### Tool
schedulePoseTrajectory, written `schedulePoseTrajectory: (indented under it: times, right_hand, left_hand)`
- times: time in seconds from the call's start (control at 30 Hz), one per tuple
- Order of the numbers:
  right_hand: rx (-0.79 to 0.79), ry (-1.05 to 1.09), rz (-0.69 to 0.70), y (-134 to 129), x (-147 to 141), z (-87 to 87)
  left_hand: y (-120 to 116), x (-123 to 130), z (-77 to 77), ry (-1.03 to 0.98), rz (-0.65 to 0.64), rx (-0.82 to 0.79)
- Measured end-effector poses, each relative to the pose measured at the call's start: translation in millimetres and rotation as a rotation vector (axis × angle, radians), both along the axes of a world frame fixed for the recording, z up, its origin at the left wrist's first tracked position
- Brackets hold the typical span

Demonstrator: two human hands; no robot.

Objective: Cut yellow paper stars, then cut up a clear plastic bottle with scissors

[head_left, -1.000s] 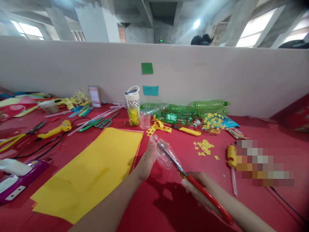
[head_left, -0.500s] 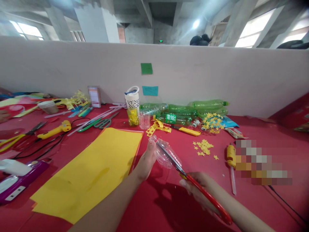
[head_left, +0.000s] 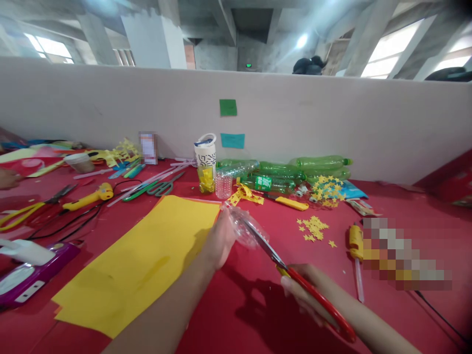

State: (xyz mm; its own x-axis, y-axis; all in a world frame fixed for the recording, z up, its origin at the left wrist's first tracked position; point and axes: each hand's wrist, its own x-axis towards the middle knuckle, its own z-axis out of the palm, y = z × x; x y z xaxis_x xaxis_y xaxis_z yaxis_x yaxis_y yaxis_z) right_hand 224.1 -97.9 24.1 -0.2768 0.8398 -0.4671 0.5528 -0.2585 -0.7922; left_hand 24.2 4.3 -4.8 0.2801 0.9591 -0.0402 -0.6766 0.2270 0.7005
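Note:
My left hand [head_left: 223,239] grips a clear plastic bottle piece [head_left: 248,227] by its narrow end, over the red tabletop [head_left: 236,305]. Red-handled scissors [head_left: 317,297] are held in my right hand [head_left: 308,290], with their blades reaching up-left against the clear plastic. Whether the blades are parted is hard to tell. Yellow paper sheets [head_left: 147,260] lie beside my left forearm. Small yellow stars [head_left: 315,228] lie to the right, beyond the scissors.
Green bottles [head_left: 280,172], a white patterned cup [head_left: 205,157] and a yellow cutter [head_left: 292,203] are at the back. A glue gun [head_left: 356,241] lies right; another [head_left: 88,196], yellow scissors [head_left: 33,209] and a purple power strip [head_left: 44,275] lie left. Another person's hand [head_left: 9,178] shows far left.
The clear plastic and my left hand have moved slightly left relative to the table, and the plastic is turned. The scissors' blades now cross a smaller part of it. The view has shifted a little.

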Motion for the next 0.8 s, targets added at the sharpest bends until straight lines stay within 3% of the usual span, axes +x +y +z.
schedulePoseTrajectory:
  times: [0.13,0.3,0.43,0.6,0.8]
  right_hand:
    - [0.159,-0.028,0.081,1.5,8.6,-1.0]
    - [0.246,-0.230,0.089,4.5,14.2,0.2]
    - [0.185,-0.263,0.106,4.5,11.3,3.8]
    - [0.068,-0.071,0.066,1.2,7.8,9.2]
    - [-0.048,0.012,-0.012,-3.2,8.4,-1.4]
  left_hand:
    - [13.6,-21.2,7.5,-0.069,0.101,-0.044]
    - [18.9,-32.1,8.6,-0.085,0.108,-0.110]
    - [17.1,-28.2,7.4,-0.069,0.113,-0.117]
    - [11.7,-20.8,5.7,-0.041,0.053,-0.099]
    - [9.5,-17.1,4.4,-0.074,0.024,-0.091]
